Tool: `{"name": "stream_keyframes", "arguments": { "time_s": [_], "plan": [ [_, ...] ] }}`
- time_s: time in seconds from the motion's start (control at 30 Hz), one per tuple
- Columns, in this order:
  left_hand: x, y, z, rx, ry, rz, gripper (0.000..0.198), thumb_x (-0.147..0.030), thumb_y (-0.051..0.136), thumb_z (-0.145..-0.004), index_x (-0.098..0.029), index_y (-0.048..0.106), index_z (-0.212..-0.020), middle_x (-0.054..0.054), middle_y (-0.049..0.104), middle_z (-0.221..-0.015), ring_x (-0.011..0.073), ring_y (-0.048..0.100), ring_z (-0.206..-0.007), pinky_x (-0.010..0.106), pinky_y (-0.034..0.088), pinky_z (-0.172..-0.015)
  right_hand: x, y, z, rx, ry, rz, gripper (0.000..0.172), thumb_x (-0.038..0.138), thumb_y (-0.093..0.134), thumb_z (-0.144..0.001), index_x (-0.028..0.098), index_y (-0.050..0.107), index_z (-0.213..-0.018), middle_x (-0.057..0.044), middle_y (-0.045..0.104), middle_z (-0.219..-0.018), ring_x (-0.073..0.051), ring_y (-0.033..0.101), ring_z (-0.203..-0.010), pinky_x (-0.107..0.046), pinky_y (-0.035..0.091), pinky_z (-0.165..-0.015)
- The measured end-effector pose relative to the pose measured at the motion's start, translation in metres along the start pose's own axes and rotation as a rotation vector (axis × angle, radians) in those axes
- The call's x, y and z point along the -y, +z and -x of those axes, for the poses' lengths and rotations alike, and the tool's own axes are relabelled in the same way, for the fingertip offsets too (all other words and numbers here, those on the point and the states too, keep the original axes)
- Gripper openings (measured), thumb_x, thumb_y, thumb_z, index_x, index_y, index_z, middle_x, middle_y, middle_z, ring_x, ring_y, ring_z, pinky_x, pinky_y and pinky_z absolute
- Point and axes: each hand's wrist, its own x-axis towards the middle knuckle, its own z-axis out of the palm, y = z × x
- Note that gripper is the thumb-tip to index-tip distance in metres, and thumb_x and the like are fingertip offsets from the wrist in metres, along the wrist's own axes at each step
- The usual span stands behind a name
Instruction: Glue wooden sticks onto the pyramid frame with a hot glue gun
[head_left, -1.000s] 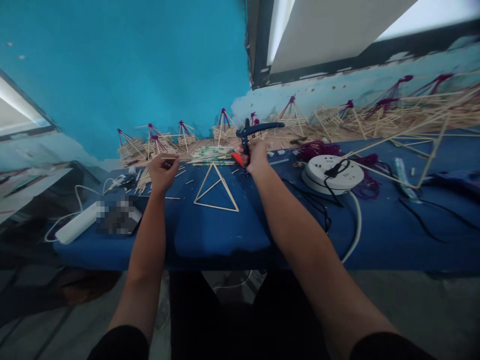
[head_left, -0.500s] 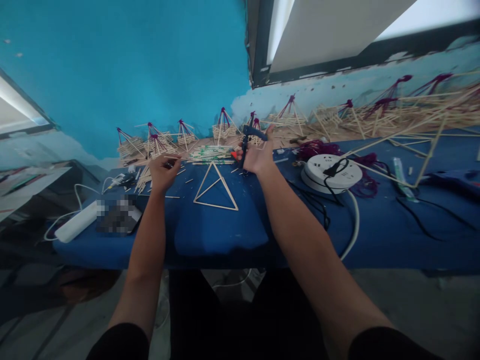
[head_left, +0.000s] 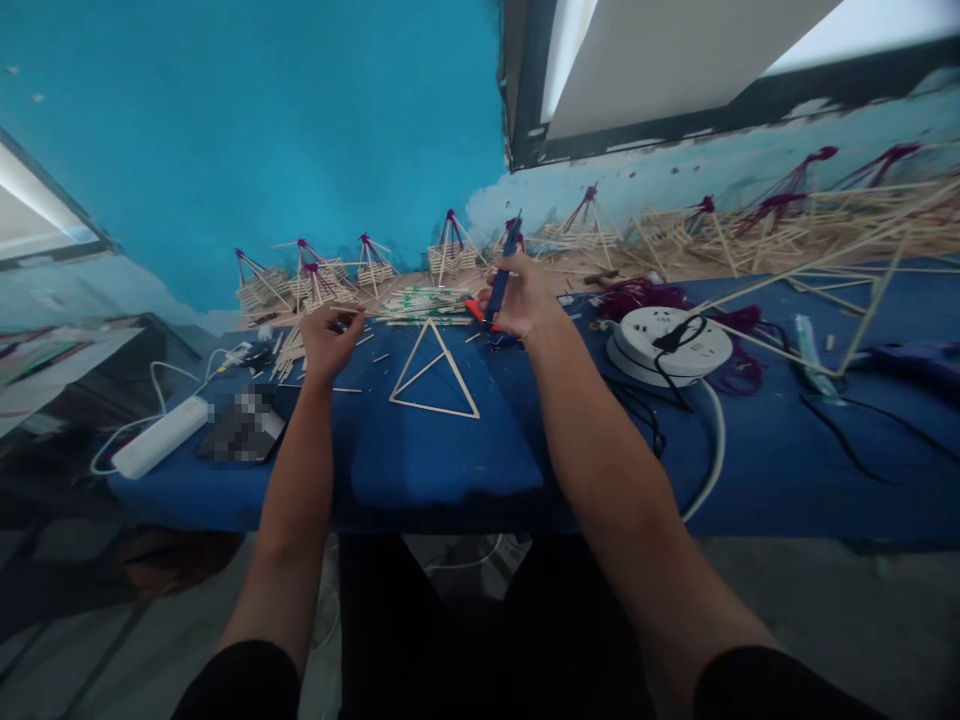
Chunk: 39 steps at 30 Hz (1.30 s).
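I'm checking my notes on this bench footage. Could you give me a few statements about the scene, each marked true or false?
1. The right hand holds a dark blue hand-held tool. True.
2. A triangular frame of thin, pale wooden sticks lies on a blue tabletop. True.
3. The left hand touches that frame. False: the left hand is apart from it, farther left.
4. A round white power-socket reel lies right of the frame. True.
5. The tangled purple yarn lies left of the frame. False: the yarn is on the right, near the reel.
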Motion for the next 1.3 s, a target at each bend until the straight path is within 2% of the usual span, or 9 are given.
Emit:
{"name": "stream_keyframes", "arguments": {
  "time_s": [0.07,0.17,0.27,0.4,0.5,0.63,0.8,1.13,1.3],
  "plan": [
    [0.001,0.000,-0.001,-0.025,0.021,0.019,0.011,-0.029,0.080,-0.081,-0.021,0.087,-0.082,0.006,0.087,-0.087,0.0108,0.068,-0.065,0.022,0.046,-0.058,0.018,0.010,0.024,0.042,-0.237,-0.072,0.020,0.016,0.068,-0.082,0.025,0.052,-0.073,0.005,0.047,-0.062,-0.011,0.048,-0.057,-0.023,0.045,-0.056],
    [0.002,-0.001,-0.002,-0.064,0.053,0.076,0.012,-0.031,0.081,-0.079,-0.021,0.087,-0.080,0.007,0.088,-0.089,0.0100,0.068,-0.064,0.021,0.047,-0.057,0.042,0.016,0.062,0.273,-0.872,-0.261,0.015,0.018,0.074,-0.073,0.028,0.068,-0.082,0.005,0.052,-0.071,-0.011,0.055,-0.065,-0.024,0.054,-0.067],
    [0.001,0.000,-0.002,-0.075,0.032,0.112,0.013,-0.033,0.082,-0.078,-0.021,0.087,-0.080,0.006,0.088,-0.087,0.0088,0.067,-0.062,0.020,0.047,-0.055,0.051,0.009,0.077,0.208,-1.048,-0.164,0.020,0.029,0.087,-0.078,0.031,0.067,-0.078,0.003,0.047,-0.074,-0.014,0.056,-0.071,-0.030,0.060,-0.074],
    [-0.005,0.003,-0.002,-0.090,-0.036,0.210,0.018,-0.036,0.087,-0.076,-0.019,0.084,-0.080,0.002,0.083,-0.077,0.0095,0.069,-0.058,0.019,0.048,-0.050,0.039,-0.005,0.055,0.137,-0.923,0.066,0.026,0.047,0.087,-0.081,0.031,0.071,-0.093,0.004,0.049,-0.076,-0.015,0.057,-0.066,-0.035,0.061,-0.072],
    [-0.009,0.011,-0.006,-0.140,-0.061,0.390,0.022,-0.037,0.091,-0.073,-0.020,0.081,-0.080,-0.002,0.076,-0.064,0.0118,0.072,-0.056,0.020,0.052,-0.049,0.022,-0.009,0.029,0.156,-0.810,0.183,0.044,0.043,0.089,-0.077,0.025,0.076,-0.116,0.006,0.058,-0.077,-0.015,0.065,-0.068,-0.037,0.062,-0.073],
    [-0.012,0.026,-0.025,-0.210,-0.120,0.643,0.027,-0.037,0.096,-0.070,-0.024,0.074,-0.077,-0.002,0.078,-0.067,0.0124,0.076,-0.059,0.021,0.060,-0.055,0.002,-0.010,0.008,0.019,-0.764,0.566,0.036,0.040,0.086,-0.077,0.022,0.075,-0.106,0.002,0.067,-0.083,-0.019,0.067,-0.077,-0.040,0.060,-0.080],
    [-0.022,0.045,-0.053,-0.150,-0.223,0.790,0.027,-0.030,0.099,-0.070,-0.024,0.073,-0.078,0.000,0.082,-0.077,0.0132,0.080,-0.068,0.021,0.065,-0.060,-0.010,-0.008,0.007,-0.063,-0.599,0.983,0.027,0.042,0.078,-0.082,0.018,0.074,-0.094,-0.004,0.067,-0.081,-0.024,0.065,-0.081,-0.041,0.052,-0.080],
    [-0.032,0.045,-0.036,-0.173,-0.356,0.920,0.023,-0.024,0.101,-0.068,-0.022,0.082,-0.081,0.000,0.085,-0.078,0.0116,0.081,-0.071,0.017,0.065,-0.063,-0.017,0.007,0.016,0.058,-0.478,1.110,0.039,0.046,0.077,-0.077,0.015,0.079,-0.102,-0.009,0.075,-0.094,-0.027,0.066,-0.088,-0.040,0.048,-0.081],
    [-0.033,0.044,-0.030,-0.090,-0.325,0.957,0.034,-0.033,0.107,-0.060,-0.022,0.080,-0.078,0.000,0.086,-0.079,0.0139,0.084,-0.072,0.018,0.066,-0.065,-0.017,0.008,0.018,0.158,-0.446,1.058,0.042,0.044,0.078,-0.074,0.016,0.081,-0.105,-0.007,0.074,-0.091,-0.025,0.063,-0.087,-0.039,0.048,-0.080]
  ]
}}
